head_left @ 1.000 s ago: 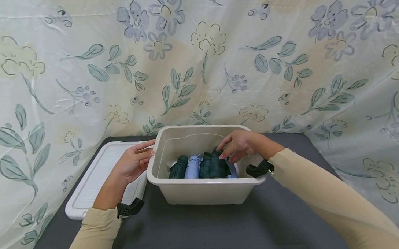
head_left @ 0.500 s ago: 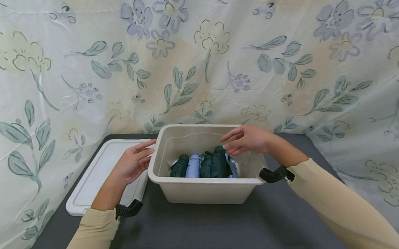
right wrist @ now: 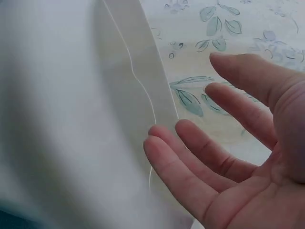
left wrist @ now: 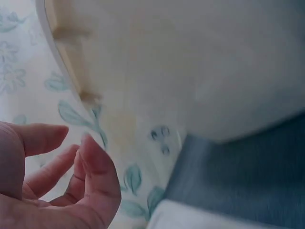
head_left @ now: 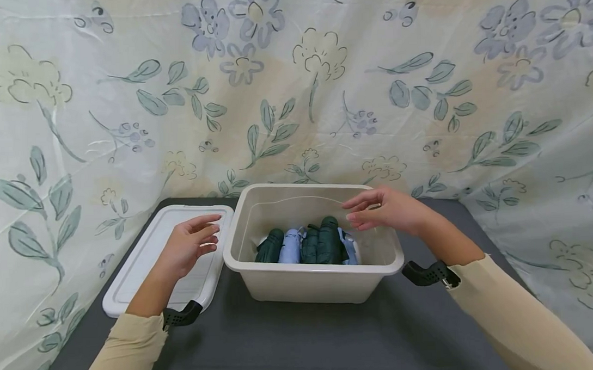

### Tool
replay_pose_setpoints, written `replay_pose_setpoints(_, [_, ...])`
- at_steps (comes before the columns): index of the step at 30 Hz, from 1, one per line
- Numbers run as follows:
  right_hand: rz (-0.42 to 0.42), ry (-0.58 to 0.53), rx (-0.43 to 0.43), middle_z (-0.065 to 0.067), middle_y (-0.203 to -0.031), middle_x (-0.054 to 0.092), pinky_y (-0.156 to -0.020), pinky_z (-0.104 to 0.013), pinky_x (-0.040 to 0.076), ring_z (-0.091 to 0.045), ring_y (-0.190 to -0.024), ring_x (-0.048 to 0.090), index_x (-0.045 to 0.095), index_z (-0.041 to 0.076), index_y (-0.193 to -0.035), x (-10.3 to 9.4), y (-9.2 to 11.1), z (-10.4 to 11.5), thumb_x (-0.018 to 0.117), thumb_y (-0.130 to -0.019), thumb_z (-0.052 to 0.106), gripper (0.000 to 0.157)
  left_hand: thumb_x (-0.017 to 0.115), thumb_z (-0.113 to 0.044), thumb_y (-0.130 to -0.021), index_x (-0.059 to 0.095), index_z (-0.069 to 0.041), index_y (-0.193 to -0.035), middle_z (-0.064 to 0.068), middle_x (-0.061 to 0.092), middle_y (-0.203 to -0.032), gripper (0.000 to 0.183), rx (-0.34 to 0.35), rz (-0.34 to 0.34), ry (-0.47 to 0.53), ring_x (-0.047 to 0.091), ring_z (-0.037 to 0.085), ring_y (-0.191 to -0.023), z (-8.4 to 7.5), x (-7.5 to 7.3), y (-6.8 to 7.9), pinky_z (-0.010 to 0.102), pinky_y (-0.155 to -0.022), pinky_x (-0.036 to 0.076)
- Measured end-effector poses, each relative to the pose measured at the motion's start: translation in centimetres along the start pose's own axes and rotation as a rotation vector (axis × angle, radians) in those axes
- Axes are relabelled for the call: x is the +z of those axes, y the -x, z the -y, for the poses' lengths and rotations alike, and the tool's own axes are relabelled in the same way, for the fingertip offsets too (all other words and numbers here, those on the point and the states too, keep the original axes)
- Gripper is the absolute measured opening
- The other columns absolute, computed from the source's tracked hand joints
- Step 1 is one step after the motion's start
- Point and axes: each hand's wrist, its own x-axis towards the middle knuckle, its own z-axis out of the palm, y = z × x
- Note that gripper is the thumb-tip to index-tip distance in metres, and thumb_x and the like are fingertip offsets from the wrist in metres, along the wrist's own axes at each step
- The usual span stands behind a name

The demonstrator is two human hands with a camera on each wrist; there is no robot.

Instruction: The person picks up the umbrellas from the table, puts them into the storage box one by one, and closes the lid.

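An off-white plastic bin (head_left: 305,285) stands in the middle of the table. Inside, side by side, lie rolled bundles that look like folding umbrellas: dark green (head_left: 270,247) at the left, light blue (head_left: 291,246) beside it, two more dark green ones (head_left: 329,242), then a blue piece (head_left: 349,249) partly hidden at the right. My left hand (head_left: 188,246) hovers over the white lid (head_left: 149,255), apart from the bin's left rim, fingers loosely bent and holding nothing. Over the bin's right part is my right hand (head_left: 390,209), fingers relaxed, without anything in its grasp.
The lid lies flat on the dark grey tabletop (head_left: 292,343), left of the bin. Behind the table hangs a floral curtain (head_left: 293,98), which the bin's back nearly reaches. Each wrist wears a black strap (head_left: 429,274).
My left hand has come off the bin's left rim and moved slightly left. My right hand has lifted away from the green bundles and drawn back to the right. The bundles stay in place.
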Motion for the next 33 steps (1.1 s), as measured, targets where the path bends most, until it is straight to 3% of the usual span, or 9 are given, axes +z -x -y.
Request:
replay_pose_setpoints(6, [-0.135, 0.030, -0.130, -0.016, -0.119, 0.071, -0.091, -0.038, 0.062, -0.017, -0.099, 0.076, 0.070, 0.007, -0.128, 0.3, 2.0, -1.0, 0.075, -0.095, 0.024, 0.038, 0.061, -0.025, -0.104, 0.056, -0.001, -0.143, 0.007, 0.062, -0.109, 0.046, 0.025, -0.114, -0.251, 0.065, 0.014, -0.087, 1.3, -1.5, 0.0, 0.023, -0.076, 0.062])
replay_pose_setpoints(9, [-0.222, 0.073, -0.225, -0.013, -0.116, 0.074, -0.086, -0.031, 0.062, -0.013, -0.097, 0.075, 0.073, 0.008, -0.122, 0.7, 3.0, -1.6, 0.075, -0.094, 0.021, 0.030, 0.060, -0.021, -0.104, 0.058, 0.001, -0.141, 0.017, 0.062, -0.112, 0.043, 0.028, -0.156, -0.338, 0.067, 0.020, -0.089, 2.0, -2.2, 0.0, 0.022, -0.074, 0.062])
replay_pose_setpoints(13, [-0.341, 0.129, -0.355, -0.006, -0.108, 0.075, -0.081, -0.023, 0.061, -0.009, -0.093, 0.073, 0.076, 0.008, -0.114, 1.6, 4.2, -2.5, 0.076, -0.093, 0.014, 0.022, 0.060, -0.020, -0.104, 0.060, 0.002, -0.138, 0.020, 0.063, -0.112, 0.041, 0.036, -0.206, -0.461, 0.068, 0.025, -0.091, 2.9, -2.8, -0.1, 0.021, -0.072, 0.060])
replay_pose_setpoints(21, [-0.637, 0.388, -0.540, 0.006, -0.115, 0.071, -0.084, -0.008, 0.049, 0.001, -0.110, 0.060, 0.081, 0.023, -0.102, 4.0, 5.9, -4.6, 0.084, -0.083, 0.009, 0.024, 0.064, -0.022, -0.101, 0.067, 0.000, -0.130, 0.020, 0.069, -0.112, 0.037, 0.133, -0.251, -0.708, 0.064, 0.030, -0.100, 4.5, -4.6, 0.2, 0.026, -0.071, 0.050])
replay_pose_setpoints(28, [-0.693, 0.342, -0.725, -0.008, -0.122, 0.069, -0.105, -0.012, 0.044, -0.011, -0.118, 0.060, 0.082, 0.017, -0.098, 5.6, 6.7, -6.7, 0.088, -0.069, -0.003, 0.035, 0.064, -0.016, -0.099, 0.067, 0.004, -0.127, 0.023, 0.068, -0.110, 0.035, 0.174, -0.280, -0.811, 0.065, 0.038, -0.102, 5.8, -5.7, 0.6, 0.044, -0.083, 0.053])
replay_pose_setpoints(33, [-0.696, 0.301, -0.851, -0.016, -0.121, 0.068, -0.110, -0.017, 0.044, -0.017, -0.122, 0.060, 0.082, 0.015, -0.099, 6.4, 6.8, -8.2, 0.091, -0.074, 0.012, 0.027, 0.065, -0.013, -0.097, 0.068, 0.006, -0.124, 0.027, 0.066, -0.110, 0.034, 0.203, -0.287, -0.853, 0.064, 0.041, -0.100, 6.4, -6.1, 0.5, 0.052, -0.086, 0.053])
